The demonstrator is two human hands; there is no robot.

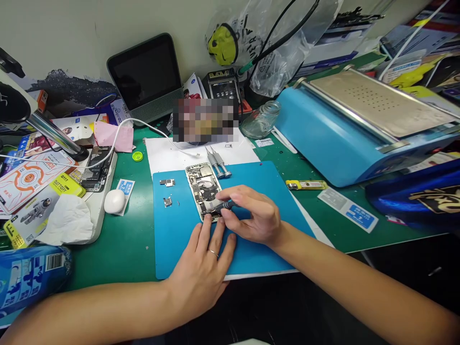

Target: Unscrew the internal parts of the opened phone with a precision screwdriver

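pinching a dark tool (pixel 227 205), the right hand (pixel 256 212) is working at the lower end of the opened phone (pixel 205 186); the left hand (pixel 200 264), spread and gripping nothing, is touching its near edge. two parts (pixel 167 182) are already lying out leftward; others are sitting inside. bare blue mat (pixel 264 251) is flanking it; screwdrivers (pixel 224 171) are crowding its top right.

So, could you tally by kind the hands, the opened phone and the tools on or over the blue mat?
Hands: 2 (left hand, right hand)
Opened phone: 1
Grey screwdrivers lying partly on the mat: 2
Slim tool in the right hand: 1
Total: 6
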